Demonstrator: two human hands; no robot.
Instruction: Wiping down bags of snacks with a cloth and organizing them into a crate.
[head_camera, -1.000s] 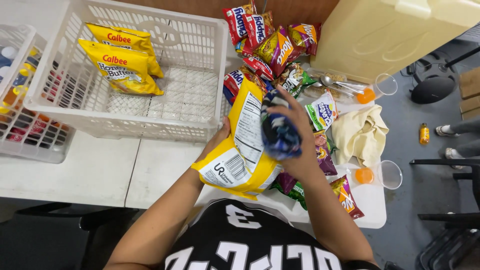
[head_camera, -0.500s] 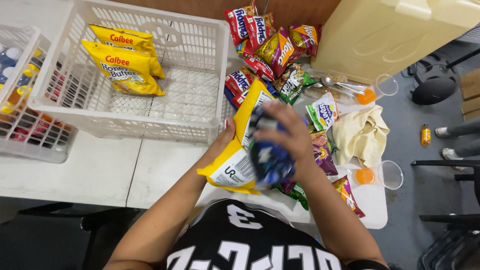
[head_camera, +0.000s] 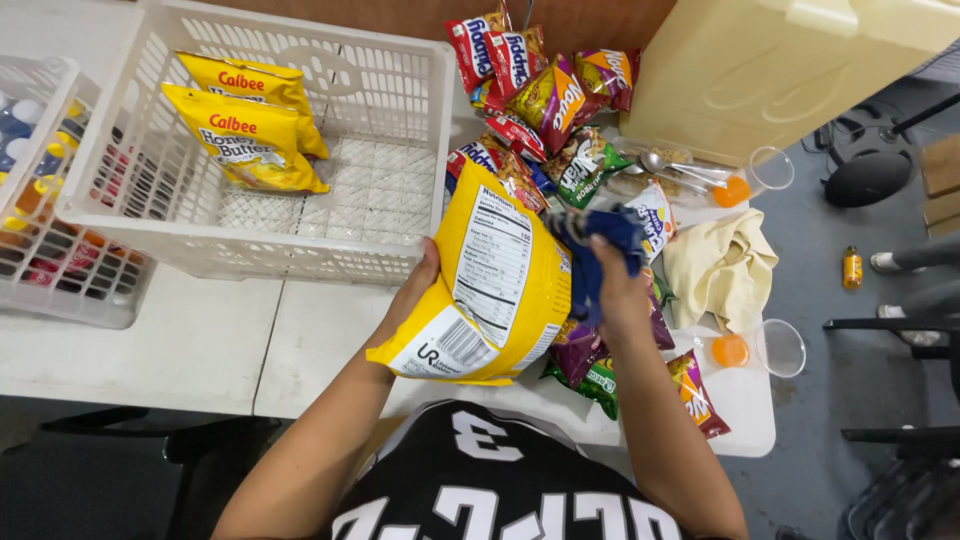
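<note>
Left hand (head_camera: 418, 290) closed on the edge of a yellow snack bag (head_camera: 490, 285), propping it back-side up above the surface (head_camera: 170, 340). Right hand (head_camera: 612, 285) clenches a blue cloth (head_camera: 600, 240) against the bag's far edge, seemingly to wipe it. White basket (head_camera: 400, 160) just beyond.

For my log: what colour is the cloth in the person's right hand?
Dark blue cloth, gripped in the right hand; seen in the head view.
</note>
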